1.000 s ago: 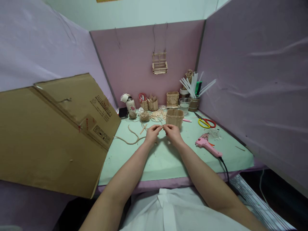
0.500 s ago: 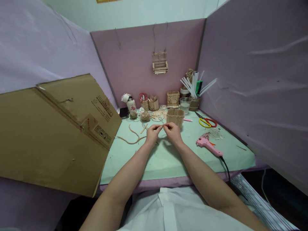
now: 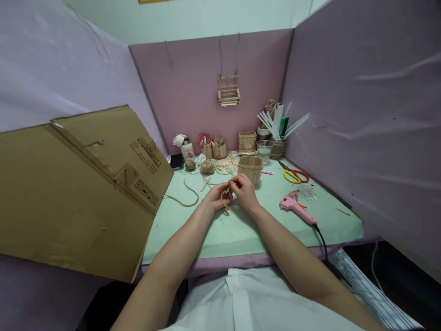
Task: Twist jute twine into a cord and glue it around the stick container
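Observation:
Both hands meet above the middle of the green tabletop. A short piece of braided twine (image 3: 223,202) hangs in a loop from my left hand (image 3: 217,196), whose fingers are curled round it. Pinching the same twine at its upper end, my right hand (image 3: 245,190) touches the left fingertips. Just beyond my right hand stands a wooden-slat basket (image 3: 250,169). Another length of braided twine (image 3: 186,203) lies curved to the left, near a small stick cross (image 3: 206,184). The exact grip points are hidden by the fingers.
At right lie a pink glue gun (image 3: 298,209) and scissors (image 3: 296,176). Twine balls (image 3: 207,166), a cup of water (image 3: 264,151) and a holder with white glue sticks (image 3: 278,149) line the back. A large cardboard sheet (image 3: 86,197) leans at left.
My left hand has turned palm up, and the twine now hangs as a loop from it. The right hand has shifted slightly over the left. The other twine stays on the table.

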Available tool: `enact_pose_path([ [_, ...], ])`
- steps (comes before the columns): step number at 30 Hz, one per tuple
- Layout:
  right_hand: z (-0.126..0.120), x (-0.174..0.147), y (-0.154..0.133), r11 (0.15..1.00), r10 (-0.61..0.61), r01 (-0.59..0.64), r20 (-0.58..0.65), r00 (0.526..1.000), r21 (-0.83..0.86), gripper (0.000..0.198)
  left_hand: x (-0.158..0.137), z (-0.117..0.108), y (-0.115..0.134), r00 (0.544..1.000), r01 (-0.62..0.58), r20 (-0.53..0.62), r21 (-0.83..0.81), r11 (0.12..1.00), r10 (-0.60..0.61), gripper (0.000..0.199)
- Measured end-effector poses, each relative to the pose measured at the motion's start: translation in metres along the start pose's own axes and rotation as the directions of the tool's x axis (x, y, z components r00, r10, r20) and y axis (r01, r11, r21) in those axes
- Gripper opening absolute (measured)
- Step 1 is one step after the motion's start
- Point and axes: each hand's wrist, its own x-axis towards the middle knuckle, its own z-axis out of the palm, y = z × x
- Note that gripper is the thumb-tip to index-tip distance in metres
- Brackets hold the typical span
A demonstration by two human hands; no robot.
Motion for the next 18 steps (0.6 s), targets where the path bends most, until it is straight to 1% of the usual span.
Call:
enact_pose_path([
  [2,-0.001,0.001,0.001,0.997,0.067,-0.068,0.008,0.998,0.049,0.014,-0.002,0.001,0.002,1.0,0.019,-0.003,-0.023,1.0,-0.019,0.014],
  [3,-0.001,0.002,0.002,0.99,0.116,-0.116,0.013,0.993,0.076,0.014,-0.003,0.002,0.002,1.0,-0.006,-0.02,-0.013,1.0,0.006,0.015],
  [4,-0.001,0.003,0.003,0.98,0.169,-0.17,0.021,0.985,0.106,0.016,-0.004,0.005,0.002,0.998,-0.051,-0.046,0.015,0.999,0.051,0.016],
  [6,-0.002,0.004,0.006,0.943,0.276,-0.28,0.051,0.96,0.177,0.021,-0.007,0.009,0.0,0.979,-0.169,-0.091,0.119,0.978,0.18,0.019],
  [7,-0.002,0.005,0.007,0.921,0.32,-0.327,0.067,0.945,0.211,0.024,-0.008,0.011,0.0,0.968,-0.215,-0.091,0.17,0.962,0.232,0.021],
  [8,-0.002,0.006,0.009,0.9,0.354,-0.362,0.077,0.932,0.242,0.027,-0.008,0.013,-0.001,0.964,-0.238,-0.072,0.201,0.95,0.257,0.023],
  [10,-0.002,0.006,0.012,0.875,0.386,-0.392,0.078,0.919,0.285,0.03,-0.009,0.014,-0.003,0.973,-0.225,-0.001,0.212,0.951,0.231,0.025],
  [12,-0.002,0.007,0.014,0.875,0.38,-0.379,0.058,0.923,0.301,0.03,-0.008,0.014,-0.004,0.976,-0.217,0.057,0.237,0.947,0.209,0.024],
  [14,-0.003,0.008,0.014,0.883,0.363,-0.359,0.044,0.931,0.304,0.029,-0.007,0.011,-0.004,0.962,-0.274,0.076,0.31,0.91,0.264,0.02],
  [16,-0.003,0.008,0.013,0.881,0.365,-0.362,0.047,0.93,0.304,0.028,-0.006,0.009,-0.004,0.935,-0.346,0.072,0.389,0.854,0.346,0.015],
  [18,-0.003,0.007,0.012,0.866,0.391,-0.391,0.066,0.918,0.31,0.027,-0.006,0.007,-0.005,0.922,-0.368,0.063,0.445,0.817,0.381,0.013],
])
